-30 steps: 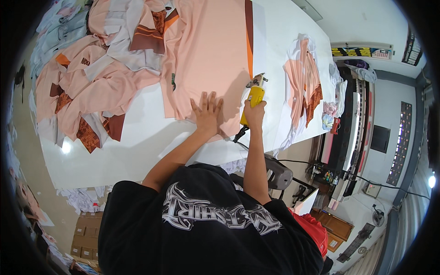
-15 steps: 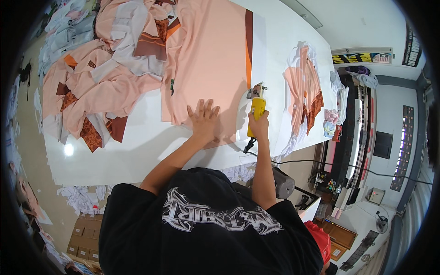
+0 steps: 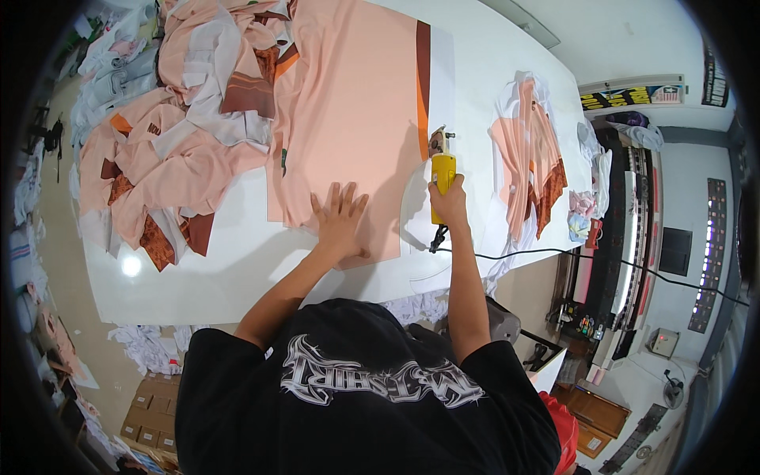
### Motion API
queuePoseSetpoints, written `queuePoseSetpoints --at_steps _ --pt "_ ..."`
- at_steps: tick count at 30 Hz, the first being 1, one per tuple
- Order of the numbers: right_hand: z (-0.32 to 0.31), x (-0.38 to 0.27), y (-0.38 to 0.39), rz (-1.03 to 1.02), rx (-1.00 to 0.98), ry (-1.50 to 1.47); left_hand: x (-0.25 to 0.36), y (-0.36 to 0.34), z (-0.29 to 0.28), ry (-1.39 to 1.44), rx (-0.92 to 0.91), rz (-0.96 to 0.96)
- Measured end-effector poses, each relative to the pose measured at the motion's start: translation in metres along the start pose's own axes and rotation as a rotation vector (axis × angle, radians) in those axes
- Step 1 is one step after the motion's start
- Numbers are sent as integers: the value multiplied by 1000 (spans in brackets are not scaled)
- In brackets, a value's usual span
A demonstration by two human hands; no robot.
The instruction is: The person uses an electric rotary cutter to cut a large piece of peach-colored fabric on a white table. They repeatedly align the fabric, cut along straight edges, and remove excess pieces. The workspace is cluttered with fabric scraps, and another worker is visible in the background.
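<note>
My left hand (image 3: 339,226) lies flat with fingers spread on a large peach fabric panel (image 3: 356,119). This panel rests on the white table (image 3: 198,289) and has a brown and orange stripe along its right side, with a white margin beyond. My right hand (image 3: 450,199) is wrapped round the yellow body of a handheld electric fabric cutter (image 3: 443,170). The cutter's metal head meets the panel's right edge near the lower end of the stripe. A black cord (image 3: 554,251) trails from it to the right. Behind the cutter, a loose white curved strip curls towards the table's near edge.
Crumpled peach, white and brown fabric pieces (image 3: 158,166) are heaped at the left. A smaller draped bundle (image 3: 526,158) lies at the right. White scraps (image 3: 146,348) litter the floor by the near edge, and cardboard boxes (image 3: 150,412) stand lower left.
The cutter has moved away from me along the panel's right edge, my right hand with it. My left hand keeps its place on the fabric. The whole view has shifted slightly.
</note>
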State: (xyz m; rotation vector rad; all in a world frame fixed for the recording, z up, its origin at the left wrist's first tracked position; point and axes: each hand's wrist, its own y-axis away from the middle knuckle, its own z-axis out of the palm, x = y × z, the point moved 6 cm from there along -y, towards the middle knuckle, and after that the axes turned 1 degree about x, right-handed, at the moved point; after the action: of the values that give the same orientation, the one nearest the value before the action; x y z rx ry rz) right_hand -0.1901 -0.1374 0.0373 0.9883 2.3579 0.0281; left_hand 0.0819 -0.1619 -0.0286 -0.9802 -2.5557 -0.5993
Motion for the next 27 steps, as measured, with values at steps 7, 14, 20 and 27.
queuePoseSetpoints --at_steps 7,14,20,27 --pt "0 -9 -61 -69 3 5 -1 -1 1 -38 55 -8" --pt "-2 -29 -125 -109 3 26 -6 -2 22 -139 156 -4" --pt "-5 -46 -182 -163 5 14 -1 0 2 -71 12 0" --pt "-9 -75 -249 -193 12 45 0 0 -1 -79 37 52"
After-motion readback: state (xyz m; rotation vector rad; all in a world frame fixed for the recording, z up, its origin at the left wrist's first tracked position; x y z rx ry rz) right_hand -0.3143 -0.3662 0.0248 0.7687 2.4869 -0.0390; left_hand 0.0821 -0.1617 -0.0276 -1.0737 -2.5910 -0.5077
